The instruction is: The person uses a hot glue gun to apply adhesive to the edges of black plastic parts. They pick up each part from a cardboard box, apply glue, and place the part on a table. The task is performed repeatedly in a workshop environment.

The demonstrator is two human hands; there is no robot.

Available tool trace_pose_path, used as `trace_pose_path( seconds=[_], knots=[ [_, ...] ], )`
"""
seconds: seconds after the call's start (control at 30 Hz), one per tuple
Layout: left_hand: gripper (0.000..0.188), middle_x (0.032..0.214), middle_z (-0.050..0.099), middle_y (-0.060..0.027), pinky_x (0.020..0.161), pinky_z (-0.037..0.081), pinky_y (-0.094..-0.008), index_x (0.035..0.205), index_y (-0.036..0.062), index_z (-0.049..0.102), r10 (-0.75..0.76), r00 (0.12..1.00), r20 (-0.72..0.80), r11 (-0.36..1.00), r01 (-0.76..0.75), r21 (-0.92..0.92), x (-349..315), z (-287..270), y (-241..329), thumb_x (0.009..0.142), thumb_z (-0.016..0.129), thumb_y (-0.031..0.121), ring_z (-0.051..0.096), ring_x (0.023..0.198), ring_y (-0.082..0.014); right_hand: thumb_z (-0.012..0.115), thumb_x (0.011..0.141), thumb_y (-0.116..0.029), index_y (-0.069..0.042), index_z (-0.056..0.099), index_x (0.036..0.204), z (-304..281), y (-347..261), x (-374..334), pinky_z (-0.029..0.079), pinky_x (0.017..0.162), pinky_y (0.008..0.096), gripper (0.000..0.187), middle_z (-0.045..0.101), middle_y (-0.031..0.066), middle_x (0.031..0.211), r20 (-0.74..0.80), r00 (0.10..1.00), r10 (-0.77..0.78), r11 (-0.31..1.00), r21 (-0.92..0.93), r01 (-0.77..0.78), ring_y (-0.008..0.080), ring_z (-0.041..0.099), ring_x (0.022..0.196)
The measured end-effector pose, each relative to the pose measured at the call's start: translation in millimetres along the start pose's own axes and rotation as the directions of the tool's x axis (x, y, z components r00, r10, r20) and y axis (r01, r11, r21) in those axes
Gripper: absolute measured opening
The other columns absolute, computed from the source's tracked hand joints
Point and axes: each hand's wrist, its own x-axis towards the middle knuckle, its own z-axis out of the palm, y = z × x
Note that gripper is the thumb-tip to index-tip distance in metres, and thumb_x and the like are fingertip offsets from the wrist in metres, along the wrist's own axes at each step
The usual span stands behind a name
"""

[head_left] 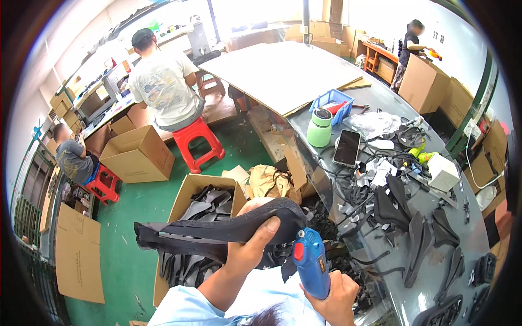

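My left hand (243,256) is closed around a long black curved padded piece (209,232), thumb on its near face. This piece lies crosswise in front of me, its rounded end on the right and a slit along its left part. In my right hand (336,302) is a blue pistol-shaped hand tool (312,266) with a red button, held upright by its lower body. The tool's top comes close to the rounded end of the black piece; whether they touch I cannot tell. Below my left hand stands an open cardboard box (184,196) of similar black pieces (209,204).
To the right, a grey table (375,304) bears black shaped parts (417,247), scraps, a phone (347,148), a green bottle (319,128) and a blue basket (341,104). Two people sit on red stools (198,142) at left; another stands far right. Cartons (138,155) occupy the floor.
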Motion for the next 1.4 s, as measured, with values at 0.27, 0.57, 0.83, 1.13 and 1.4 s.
trace_pose_path(
  seconds=[0.27, 0.57, 0.83, 1.13, 1.4],
  knots=[
    [0.028, 0.099, 0.059, -0.0108, 0.079, 0.044, -0.0288, 0.109, -0.0013, 0.051, -0.112, 0.993, 0.035, 0.994, 0.112, -0.002, -5, -4, -11, 0.084, 0.057, 0.008, 0.055, 0.088, -0.0145, 0.08, 0.063, -0.031, -0.005, 0.047, 0.073, -2, -7, 2, 0.041, 0.05, 0.0419, 0.044, 0.049, 0.0141, 0.058, 0.043, 0.996, 0.081, 0.988, 0.126, -0.086, 0.0347, 0.052, 0.054],
    [0.021, 0.093, 0.059, -0.0028, 0.075, 0.043, -0.0247, 0.103, -0.0022, 0.059, -0.215, 0.952, 0.217, 0.972, 0.189, 0.136, 8, -5, 8, 0.084, 0.06, 0.006, 0.053, 0.086, -0.0095, 0.078, 0.064, -0.028, -0.005, 0.049, 0.077, -5, -6, 3, 0.04, 0.049, 0.0423, 0.039, 0.048, 0.0138, 0.058, 0.008, 1.0, 0.026, 0.999, 0.044, -0.026, 0.0344, 0.051, 0.053],
    [0.03, 0.091, 0.063, -0.0071, 0.075, 0.046, -0.0272, 0.106, -0.0033, 0.059, -0.286, 0.841, 0.459, 0.786, -0.068, 0.614, 31, -20, 26, 0.075, 0.061, -0.001, 0.058, 0.083, -0.013, 0.075, 0.063, -0.024, -0.003, 0.05, 0.08, -3, 0, -3, 0.04, 0.049, 0.0421, 0.036, 0.047, 0.0145, 0.059, 0.006, 0.999, -0.043, 0.997, -0.066, 0.044, 0.0341, 0.051, 0.054],
    [0.033, 0.094, 0.064, -0.0116, 0.074, 0.049, -0.0309, 0.102, -0.0029, 0.06, -0.092, 0.743, 0.663, 0.729, -0.403, 0.553, 32, -18, -4, 0.069, 0.064, -0.003, 0.064, 0.087, -0.0219, 0.077, 0.058, -0.019, -0.003, 0.048, 0.076, -7, -8, 2, 0.041, 0.051, 0.0429, 0.037, 0.049, 0.0151, 0.06, 0.109, 0.994, 0.023, 0.981, 0.19, -0.043, 0.0361, 0.052, 0.056],
    [0.019, 0.092, 0.062, -0.0076, 0.075, 0.047, -0.0309, 0.096, 0.0033, 0.062, -0.164, 0.786, 0.596, 0.748, -0.295, 0.595, 10, -17, -45, 0.077, 0.063, 0.005, 0.061, 0.084, -0.0206, 0.076, 0.057, -0.012, -0.003, 0.048, 0.076, -13, -19, 10, 0.045, 0.053, 0.0416, 0.036, 0.053, 0.0175, 0.064, 0.173, 0.981, 0.085, 0.921, 0.362, -0.144, 0.0387, 0.056, 0.06]
  ],
)
